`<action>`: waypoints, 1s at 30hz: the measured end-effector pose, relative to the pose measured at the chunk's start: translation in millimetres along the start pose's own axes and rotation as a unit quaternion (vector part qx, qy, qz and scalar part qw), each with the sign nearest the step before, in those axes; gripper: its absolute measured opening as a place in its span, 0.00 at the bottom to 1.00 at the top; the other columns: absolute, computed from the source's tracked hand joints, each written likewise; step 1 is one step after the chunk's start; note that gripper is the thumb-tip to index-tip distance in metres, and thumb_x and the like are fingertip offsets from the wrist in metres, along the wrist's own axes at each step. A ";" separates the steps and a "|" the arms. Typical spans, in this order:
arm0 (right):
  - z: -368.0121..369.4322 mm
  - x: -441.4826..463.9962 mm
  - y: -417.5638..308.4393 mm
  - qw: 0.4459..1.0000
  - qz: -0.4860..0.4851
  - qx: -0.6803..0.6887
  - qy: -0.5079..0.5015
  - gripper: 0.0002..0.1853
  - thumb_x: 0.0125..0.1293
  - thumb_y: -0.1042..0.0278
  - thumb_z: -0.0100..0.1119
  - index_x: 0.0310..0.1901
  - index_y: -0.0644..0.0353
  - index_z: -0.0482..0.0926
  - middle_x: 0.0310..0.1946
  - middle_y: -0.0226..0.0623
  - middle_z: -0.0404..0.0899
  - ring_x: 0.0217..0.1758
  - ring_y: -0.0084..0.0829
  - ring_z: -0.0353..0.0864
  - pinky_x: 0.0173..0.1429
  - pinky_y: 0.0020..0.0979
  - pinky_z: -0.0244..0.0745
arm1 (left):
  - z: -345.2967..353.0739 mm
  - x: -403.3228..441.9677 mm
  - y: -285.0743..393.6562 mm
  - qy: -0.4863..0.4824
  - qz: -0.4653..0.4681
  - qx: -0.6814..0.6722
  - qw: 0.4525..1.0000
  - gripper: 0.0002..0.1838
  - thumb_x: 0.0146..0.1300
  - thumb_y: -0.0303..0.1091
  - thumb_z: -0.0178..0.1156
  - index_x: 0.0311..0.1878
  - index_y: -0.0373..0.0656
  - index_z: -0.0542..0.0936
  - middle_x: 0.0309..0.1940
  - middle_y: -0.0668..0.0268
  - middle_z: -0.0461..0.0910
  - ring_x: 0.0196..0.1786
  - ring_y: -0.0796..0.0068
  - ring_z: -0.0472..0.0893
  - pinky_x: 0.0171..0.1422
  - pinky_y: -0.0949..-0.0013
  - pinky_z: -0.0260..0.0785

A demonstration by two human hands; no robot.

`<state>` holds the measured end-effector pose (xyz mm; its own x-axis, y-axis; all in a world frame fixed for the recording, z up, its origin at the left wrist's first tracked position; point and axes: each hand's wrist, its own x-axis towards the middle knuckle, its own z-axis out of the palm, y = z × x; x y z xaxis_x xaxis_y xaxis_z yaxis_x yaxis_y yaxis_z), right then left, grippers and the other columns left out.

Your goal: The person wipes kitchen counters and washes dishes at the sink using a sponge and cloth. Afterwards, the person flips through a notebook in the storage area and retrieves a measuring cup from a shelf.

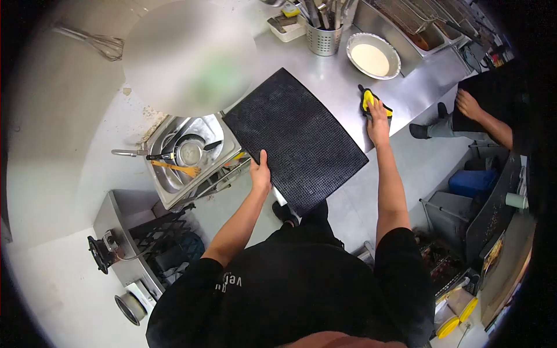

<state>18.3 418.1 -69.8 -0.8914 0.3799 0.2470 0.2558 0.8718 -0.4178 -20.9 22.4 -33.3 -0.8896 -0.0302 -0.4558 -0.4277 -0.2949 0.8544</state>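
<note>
A large black textured mat (pixel 301 136) is tilted up over the edge of the steel counter (pixel 336 90). My left hand (pixel 261 172) grips its lower left edge, the thumb lying on top and the other fingers hidden underneath. To the right of the mat, my right hand (pixel 377 119) presses on a yellow and black cloth (pixel 367 100) on the counter. The fingers of that hand are bent over the cloth. Beyond it stands a metal bowl (pixel 396 62) holding a pale cream liquid (pixel 371 60).
A sink (pixel 168 180) at left holds a pan (pixel 189 152) and a wooden utensil (pixel 180 169). A utensil holder (pixel 324 42) and fryer baskets (pixel 415 20) stand at the back. Another person's hand (pixel 467 105) shows at right. A whisk (pixel 104 43) hangs upper left.
</note>
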 end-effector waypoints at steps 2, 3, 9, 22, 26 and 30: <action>-3.3 -1.5 -3.0 1.000 0.003 0.006 0.004 0.35 0.53 0.86 0.53 0.66 0.56 0.67 0.70 0.44 0.60 0.75 0.47 0.54 0.77 0.44 0.48 | -1.6 9.8 -18.0 -0.011 0.047 0.049 0.998 0.25 0.71 0.39 0.55 0.65 0.34 0.67 0.60 0.61 0.74 0.58 0.69 0.73 0.66 0.66 0.63; -2.4 -2.3 -1.9 1.000 0.003 0.010 0.004 0.34 0.53 0.85 0.53 0.66 0.56 0.67 0.70 0.44 0.60 0.75 0.47 0.54 0.78 0.44 0.48 | -3.3 13.4 -17.5 0.003 0.053 0.080 0.995 0.25 0.71 0.39 0.55 0.65 0.33 0.67 0.60 0.60 0.74 0.58 0.68 0.73 0.65 0.66 0.64; -5.8 1.1 -4.2 1.000 -0.005 0.002 0.008 0.36 0.50 0.85 0.55 0.65 0.53 0.68 0.70 0.43 0.61 0.75 0.46 0.54 0.77 0.45 0.50 | 10.7 32.8 -11.6 0.064 0.068 0.103 0.990 0.26 0.69 0.40 0.57 0.63 0.32 0.69 0.58 0.57 0.75 0.57 0.67 0.74 0.64 0.66 0.65; -19.5 25.9 34.8 0.998 0.061 -0.005 0.034 0.32 0.56 0.80 0.55 0.65 0.55 0.68 0.69 0.44 0.63 0.75 0.46 0.55 0.77 0.43 0.49 | -4.2 51.5 31.1 0.039 0.107 0.504 0.856 0.32 0.69 0.57 0.50 0.51 0.29 0.78 0.46 0.46 0.81 0.49 0.52 0.81 0.60 0.61 0.68; -16.5 41.5 47.4 0.991 0.105 -0.056 0.067 0.31 0.57 0.76 0.57 0.65 0.59 0.68 0.68 0.47 0.62 0.74 0.49 0.56 0.77 0.45 0.49 | 33.6 49.1 90.6 -0.141 -0.132 0.760 0.621 0.38 0.68 0.64 0.41 0.39 0.33 0.82 0.37 0.46 0.83 0.44 0.47 0.83 0.53 0.52 0.71; -16.7 46.8 39.6 0.988 0.116 -0.066 0.075 0.31 0.58 0.68 0.57 0.66 0.59 0.67 0.69 0.50 0.60 0.74 0.51 0.54 0.77 0.45 0.49 | 176.8 45.7 110.3 -0.227 0.153 0.674 0.687 0.31 0.68 0.61 0.45 0.42 0.40 0.82 0.31 0.48 0.83 0.39 0.52 0.84 0.44 0.52 0.73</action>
<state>-7.0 475.5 -60.2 -0.7402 0.6075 0.2883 0.5027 0.7846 -0.3629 -137.0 157.4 84.2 -0.7988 0.4968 -0.3392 0.3024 0.8191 0.4875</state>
